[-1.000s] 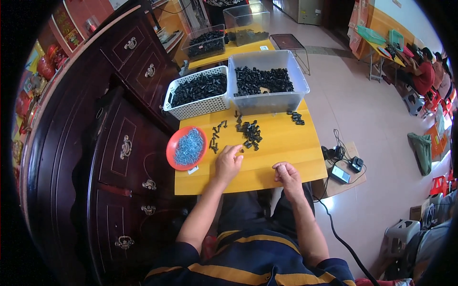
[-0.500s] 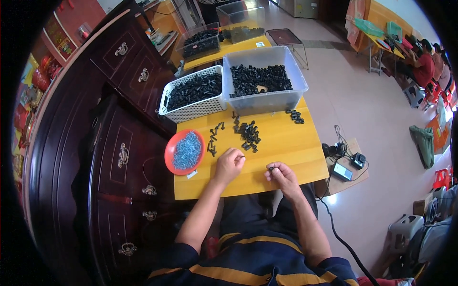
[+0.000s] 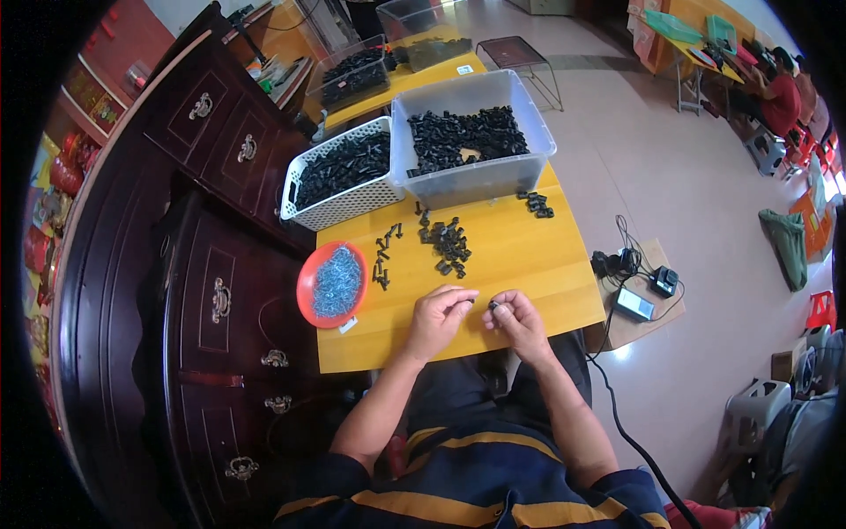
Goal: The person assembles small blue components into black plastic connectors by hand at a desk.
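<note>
Over the near part of the yellow table (image 3: 564, 291), my left hand (image 3: 438, 321) and my right hand (image 3: 518, 324) face each other, a small gap between their fingertips. The left fingers are pinched on a small dark piece, too tiny to make out. Between the right thumb and fingers sits a small black plastic part (image 3: 493, 305). Beyond my hands lies a loose pile of black plastic parts (image 3: 449, 245). Left of it, a line of longer black pieces (image 3: 382, 256) is laid out. A red dish (image 3: 305, 304) holds many thin silvery-blue metal pieces (image 3: 337, 280).
A white perforated basket (image 3: 352, 201) and a translucent bin (image 3: 480, 182), both full of black parts, stand at the table's far side. More black parts (image 3: 539, 205) lie near the bin. Dark drawers (image 3: 220, 300) flank the left; a low stand with devices (image 3: 633, 304) is right.
My left hand has moved right and nearer to me, closing in on the right hand. The right hand stays almost in place. The whole view has shifted slightly.
</note>
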`<state>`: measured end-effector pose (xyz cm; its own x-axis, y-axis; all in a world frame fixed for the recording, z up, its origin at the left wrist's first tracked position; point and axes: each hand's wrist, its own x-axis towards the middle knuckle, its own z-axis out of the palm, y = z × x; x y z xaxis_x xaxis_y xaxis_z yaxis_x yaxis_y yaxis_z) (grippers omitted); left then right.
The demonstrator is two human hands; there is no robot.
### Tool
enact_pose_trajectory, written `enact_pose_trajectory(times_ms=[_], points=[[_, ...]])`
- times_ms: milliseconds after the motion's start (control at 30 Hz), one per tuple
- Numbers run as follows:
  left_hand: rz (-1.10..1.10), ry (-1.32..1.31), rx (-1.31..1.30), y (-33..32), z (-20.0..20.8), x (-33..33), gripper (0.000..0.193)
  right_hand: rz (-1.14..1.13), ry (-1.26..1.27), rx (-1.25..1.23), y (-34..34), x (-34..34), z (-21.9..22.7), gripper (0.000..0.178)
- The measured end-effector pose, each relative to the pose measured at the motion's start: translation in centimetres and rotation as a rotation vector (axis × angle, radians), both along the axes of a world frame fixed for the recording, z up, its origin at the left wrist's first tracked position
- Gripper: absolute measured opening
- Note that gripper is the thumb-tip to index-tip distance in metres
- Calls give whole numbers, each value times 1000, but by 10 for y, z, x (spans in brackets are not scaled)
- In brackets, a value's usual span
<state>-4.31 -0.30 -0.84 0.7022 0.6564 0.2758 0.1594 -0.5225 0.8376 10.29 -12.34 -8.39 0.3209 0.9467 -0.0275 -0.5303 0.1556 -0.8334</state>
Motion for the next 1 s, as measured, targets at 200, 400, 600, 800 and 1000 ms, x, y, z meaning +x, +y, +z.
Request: enact_pose_trajectory(times_ms=[200, 400, 600, 800, 1000], points=[[-21, 28, -420, 2, -9, -3, 15, 24, -52, 19, 1, 1, -3, 15], [-116, 14, -594, 2, -6, -4, 14, 37, -46, 14, 0, 3, -5, 15], [-137, -1, -607, 2, -7, -5, 13, 70, -36, 11, 0, 4, -3, 16], [-143, 20, -623, 2, -4, -4, 14, 74, -33, 6, 0, 2, -1, 15], [-115, 66, -557, 2, -12, -4, 11, 45, -48, -6, 2, -1, -8, 12]])
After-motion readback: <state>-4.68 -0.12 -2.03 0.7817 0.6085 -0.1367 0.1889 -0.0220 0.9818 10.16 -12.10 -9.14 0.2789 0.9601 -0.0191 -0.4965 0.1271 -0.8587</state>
